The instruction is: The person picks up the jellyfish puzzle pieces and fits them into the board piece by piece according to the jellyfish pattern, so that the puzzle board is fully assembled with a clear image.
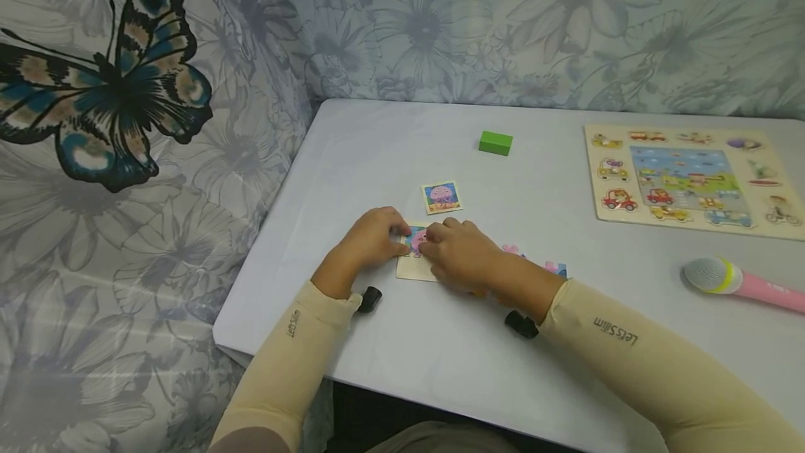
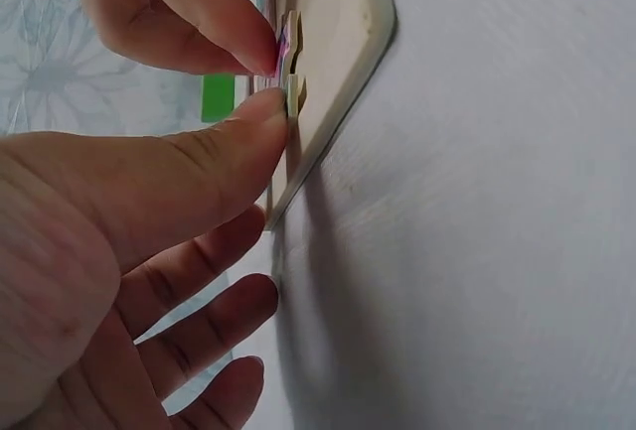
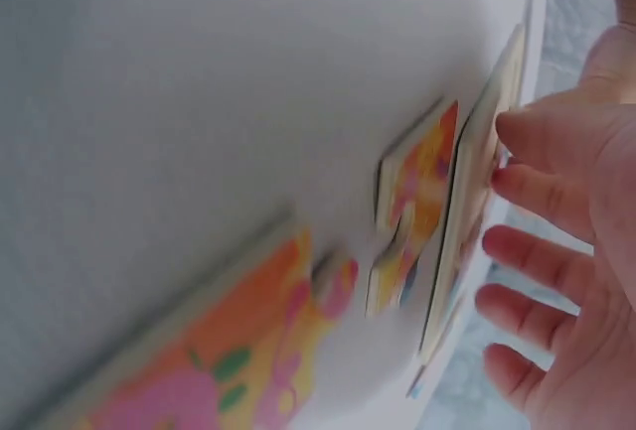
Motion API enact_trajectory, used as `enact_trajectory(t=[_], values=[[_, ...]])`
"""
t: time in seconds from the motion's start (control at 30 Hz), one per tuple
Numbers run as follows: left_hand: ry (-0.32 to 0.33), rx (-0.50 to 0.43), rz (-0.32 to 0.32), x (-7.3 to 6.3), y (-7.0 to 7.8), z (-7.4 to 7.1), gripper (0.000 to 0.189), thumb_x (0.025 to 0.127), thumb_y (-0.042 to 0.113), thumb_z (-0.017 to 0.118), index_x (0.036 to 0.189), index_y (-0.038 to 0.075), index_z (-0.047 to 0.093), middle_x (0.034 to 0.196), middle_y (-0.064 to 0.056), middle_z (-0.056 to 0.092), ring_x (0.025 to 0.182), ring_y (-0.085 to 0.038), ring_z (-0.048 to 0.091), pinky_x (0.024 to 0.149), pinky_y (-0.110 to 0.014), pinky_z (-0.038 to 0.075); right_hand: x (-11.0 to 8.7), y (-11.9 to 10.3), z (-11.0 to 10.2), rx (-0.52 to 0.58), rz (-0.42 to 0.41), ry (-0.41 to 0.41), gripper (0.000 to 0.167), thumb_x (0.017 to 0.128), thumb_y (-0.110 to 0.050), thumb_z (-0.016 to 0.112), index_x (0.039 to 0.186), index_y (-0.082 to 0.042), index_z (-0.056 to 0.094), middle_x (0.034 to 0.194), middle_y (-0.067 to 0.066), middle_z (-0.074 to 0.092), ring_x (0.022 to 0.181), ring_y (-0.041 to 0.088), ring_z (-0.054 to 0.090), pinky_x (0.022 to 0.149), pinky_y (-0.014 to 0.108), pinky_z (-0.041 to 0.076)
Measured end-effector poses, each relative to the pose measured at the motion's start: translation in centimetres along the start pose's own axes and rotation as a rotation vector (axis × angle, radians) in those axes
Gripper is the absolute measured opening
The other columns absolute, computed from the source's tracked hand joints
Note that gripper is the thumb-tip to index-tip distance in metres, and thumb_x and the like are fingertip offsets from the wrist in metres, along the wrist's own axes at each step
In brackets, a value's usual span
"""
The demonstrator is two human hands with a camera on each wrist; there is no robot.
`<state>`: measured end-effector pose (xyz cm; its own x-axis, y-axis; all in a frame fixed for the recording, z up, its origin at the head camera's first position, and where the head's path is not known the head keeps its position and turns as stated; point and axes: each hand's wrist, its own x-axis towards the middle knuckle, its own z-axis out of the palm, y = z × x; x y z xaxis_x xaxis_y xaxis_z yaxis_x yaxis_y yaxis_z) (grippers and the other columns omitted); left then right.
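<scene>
Both hands meet over a small pale wooden puzzle board [image 1: 415,270] near the front of the table. On it lie puzzle pieces [image 1: 416,238] with a pink figure on blue. My left hand [image 1: 367,238] holds a piece at the board's left side, thumb on its near edge and index finger at the far side; its other fingers spread loosely in the left wrist view. With thumb and index finger close together, my right hand [image 1: 467,252] pinches at the pink part from the right. Its palm and forearm hide some loose orange and yellow pieces [image 3: 422,177].
Just behind the board lies a square picture piece [image 1: 442,197] with a pink creature. Farther back is a green block [image 1: 495,143]. A vehicle puzzle board [image 1: 604,191] and a pink microphone [image 1: 742,282] lie at the right. Loose pieces [image 1: 556,268] rest beside my right forearm.
</scene>
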<state>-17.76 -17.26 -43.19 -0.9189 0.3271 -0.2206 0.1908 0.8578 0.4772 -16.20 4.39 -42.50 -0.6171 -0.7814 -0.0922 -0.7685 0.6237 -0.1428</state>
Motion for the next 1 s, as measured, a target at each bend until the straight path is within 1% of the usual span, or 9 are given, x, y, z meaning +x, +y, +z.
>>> enact_trajectory(t=[0.17, 0.33, 0.47, 0.57, 0.67, 0.73, 0.8, 0.9, 1.0], values=[[-0.015, -0.017, -0.022, 0.3, 0.0, 0.0, 0.03, 0.083, 0.028, 0.087, 0.109, 0.017, 0.076, 0.117, 0.004, 0.067, 0.117, -0.019, 0.06, 0.108, -0.038, 0.044, -0.2, 0.6, -0.5, -0.01, -0.001, -0.058, 0.044, 0.098, -0.027, 0.063, 0.142, -0.02, 0.062, 0.15, 0.012, 0.054, 0.137, 0.037, 0.05, 0.101, 0.057, 0.046], [-0.014, -0.038, -0.025, 0.5, -0.1, 0.0, 0.031, 0.081, 0.03, 0.088, 0.108, 0.019, 0.076, 0.116, 0.005, 0.068, 0.119, -0.018, 0.059, 0.11, -0.038, 0.043, -0.2, 0.7, -0.9, -0.004, 0.008, -0.133, 0.047, 0.1, -0.028, 0.061, 0.147, -0.024, 0.058, 0.155, 0.013, 0.049, 0.141, 0.038, 0.048, 0.102, 0.058, 0.046], [-0.003, -0.034, -0.026, 0.6, -0.1, 0.1, 0.024, 0.085, 0.027, 0.085, 0.105, 0.018, 0.076, 0.113, 0.005, 0.069, 0.116, -0.017, 0.061, 0.107, -0.038, 0.045, 0.0, 0.8, -1.0, 0.007, 0.018, -0.179, 0.05, 0.1, -0.03, 0.058, 0.15, -0.027, 0.054, 0.158, 0.011, 0.045, 0.145, 0.036, 0.042, 0.105, 0.057, 0.043], [0.011, -0.019, -0.035, 0.7, 0.0, 0.2, 0.018, 0.087, 0.026, 0.083, 0.102, 0.018, 0.077, 0.111, 0.005, 0.069, 0.109, -0.017, 0.061, 0.103, -0.037, 0.047, -0.2, 1.4, -1.4, 0.051, 0.032, -0.198, 0.055, 0.1, -0.032, 0.06, 0.154, -0.026, 0.049, 0.16, 0.011, 0.042, 0.148, 0.035, 0.038, 0.109, 0.06, 0.039], [0.021, -0.004, -0.053, 0.8, 0.1, 0.4, 0.016, 0.087, 0.026, 0.083, 0.101, 0.019, 0.078, 0.109, 0.005, 0.068, 0.106, -0.017, 0.061, 0.1, -0.037, 0.048, -1.2, 2.7, -2.0, 0.116, 0.097, -0.175, 0.06, 0.098, -0.035, 0.065, 0.155, -0.025, 0.047, 0.16, 0.011, 0.042, 0.149, 0.037, 0.036, 0.112, 0.064, 0.035], [0.026, 0.004, -0.065, 0.8, 0.2, 0.4, 0.016, 0.087, 0.026, 0.084, 0.1, 0.019, 0.078, 0.108, 0.006, 0.068, 0.106, -0.017, 0.06, 0.101, -0.038, 0.048, -2.2, 3.7, -2.4, 0.14, 0.154, -0.14, 0.061, 0.096, -0.034, 0.069, 0.153, -0.024, 0.05, 0.156, 0.012, 0.047, 0.146, 0.039, 0.039, 0.112, 0.066, 0.035], [0.024, 0.011, -0.073, 0.7, 0.3, 0.4, 0.017, 0.087, 0.026, 0.083, 0.101, 0.018, 0.078, 0.109, 0.006, 0.068, 0.108, -0.017, 0.06, 0.101, -0.038, 0.047, -3.4, 4.8, -2.7, 0.154, 0.217, -0.115, 0.059, 0.094, -0.033, 0.072, 0.149, -0.022, 0.055, 0.151, 0.013, 0.052, 0.141, 0.041, 0.043, 0.11, 0.066, 0.036], [0.011, 0.026, -0.071, 0.7, 0.6, 0.4, 0.018, 0.088, 0.025, 0.082, 0.104, 0.017, 0.077, 0.112, 0.004, 0.067, 0.112, -0.019, 0.059, 0.103, -0.039, 0.047, -5.4, 6.4, -2.8, 0.146, 0.305, -0.103, 0.054, 0.09, -0.033, 0.077, 0.141, -0.019, 0.063, 0.14, 0.013, 0.059, 0.132, 0.04, 0.048, 0.105, 0.063, 0.04], [-0.004, 0.097, -0.04, 0.5, 0.8, 0.4, 0.021, 0.091, 0.026, 0.079, 0.109, 0.016, 0.076, 0.117, 0.002, 0.067, 0.116, -0.02, 0.058, 0.105, -0.039, 0.046, -7.1, 7.4, -2.5, 0.155, 0.359, -0.095, 0.046, 0.086, -0.034, 0.081, 0.129, -0.018, 0.07, 0.129, 0.013, 0.062, 0.121, 0.038, 0.052, 0.098, 0.059, 0.043]])
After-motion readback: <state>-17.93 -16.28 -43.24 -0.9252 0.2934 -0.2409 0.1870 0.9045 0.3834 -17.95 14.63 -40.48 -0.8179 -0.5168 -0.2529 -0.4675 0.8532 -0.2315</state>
